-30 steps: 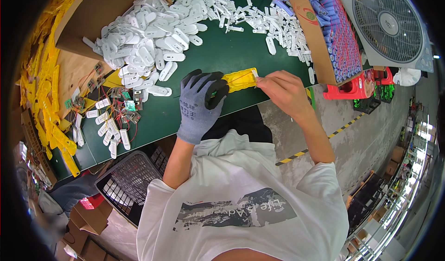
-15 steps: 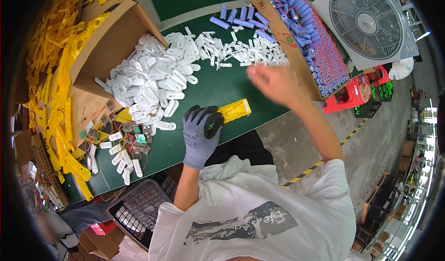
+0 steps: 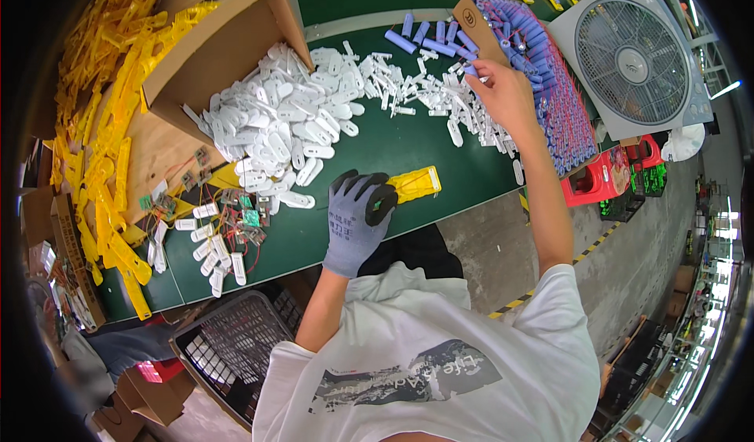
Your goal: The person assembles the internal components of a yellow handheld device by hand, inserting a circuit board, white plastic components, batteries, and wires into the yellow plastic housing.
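My left hand (image 3: 360, 216), in a grey glove with black fingertips, is closed on the near end of a yellow plastic housing (image 3: 416, 186) at the table's front edge. A bit of green shows by the glove's fingers; I cannot make out what it belongs to. My bare right hand (image 3: 506, 92) is stretched out to the far right. Its thumb and fingers pinch a purple battery cell (image 3: 471, 71), mostly hidden by them. Small white plastic parts (image 3: 471, 112) lie just under this hand, and several loose purple cells (image 3: 440, 47) lie beyond it.
A tipped cardboard box (image 3: 236, 37) spills white oval covers (image 3: 290, 128). Yellow housings (image 3: 94, 159) heap at the left, near wired circuit boards (image 3: 251, 217). A carton of wired purple cells (image 3: 550, 73) and a box fan (image 3: 632, 61) stand right. A black crate (image 3: 228, 340) sits below.
My right hand has moved farther out and right, from above the table to a loose cell beside the carton. My left hand still holds the yellow housing. The whole view has shifted a little.
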Tool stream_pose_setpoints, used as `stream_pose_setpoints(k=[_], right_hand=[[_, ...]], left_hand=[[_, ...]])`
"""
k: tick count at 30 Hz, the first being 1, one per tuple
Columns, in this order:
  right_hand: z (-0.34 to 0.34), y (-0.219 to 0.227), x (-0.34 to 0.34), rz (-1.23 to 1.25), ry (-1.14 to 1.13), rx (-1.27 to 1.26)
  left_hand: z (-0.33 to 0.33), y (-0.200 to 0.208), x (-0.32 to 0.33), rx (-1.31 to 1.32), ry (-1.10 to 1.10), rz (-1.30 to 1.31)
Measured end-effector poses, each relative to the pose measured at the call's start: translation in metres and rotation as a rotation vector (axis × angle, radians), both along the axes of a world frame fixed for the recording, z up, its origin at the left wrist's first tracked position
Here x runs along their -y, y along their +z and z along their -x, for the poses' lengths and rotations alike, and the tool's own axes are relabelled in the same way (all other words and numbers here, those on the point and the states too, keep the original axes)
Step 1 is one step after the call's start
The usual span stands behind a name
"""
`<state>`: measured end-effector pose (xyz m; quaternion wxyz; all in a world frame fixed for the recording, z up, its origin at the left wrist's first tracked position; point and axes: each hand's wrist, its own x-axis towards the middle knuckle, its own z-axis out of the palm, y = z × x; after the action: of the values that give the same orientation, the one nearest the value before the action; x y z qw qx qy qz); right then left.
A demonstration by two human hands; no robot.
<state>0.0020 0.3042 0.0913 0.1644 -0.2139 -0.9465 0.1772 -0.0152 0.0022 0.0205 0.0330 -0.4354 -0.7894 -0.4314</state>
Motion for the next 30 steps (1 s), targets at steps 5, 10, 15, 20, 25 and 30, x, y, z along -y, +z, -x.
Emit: stream_pose_setpoints(k=[5, 10, 15, 20, 25, 30], right_hand=[[-0.036, -0.021, 0.028, 0.563, 0.129, -0.285], [-0.06, -0.027, 0.075, 0.449, 0.491, -0.402], [-0.068, -0.025, 0.102, 0.504, 0.514, -0.233], [-0.064, -0.069, 0.096, 0.934, 0.677, -0.346], [-0.062, -0.068, 0.086, 0.687, 0.654, -0.231], [-0.064, -0.073, 0.09, 0.762, 0.642, -0.266]], left_hand=[[0.0, 0.002, 0.001, 0.053, 0.013, 0.018], [0.001, -0.001, 0.001, 0.003, 0.012, 0.03], [0.002, -0.003, 0.0, -0.034, 0.004, 0.023], [0.002, -0.003, 0.0, 0.01, 0.013, -0.006], [0.003, -0.005, 0.004, 0.114, 0.009, -0.065], [0.004, -0.007, 0.005, 0.123, 0.022, -0.049]])
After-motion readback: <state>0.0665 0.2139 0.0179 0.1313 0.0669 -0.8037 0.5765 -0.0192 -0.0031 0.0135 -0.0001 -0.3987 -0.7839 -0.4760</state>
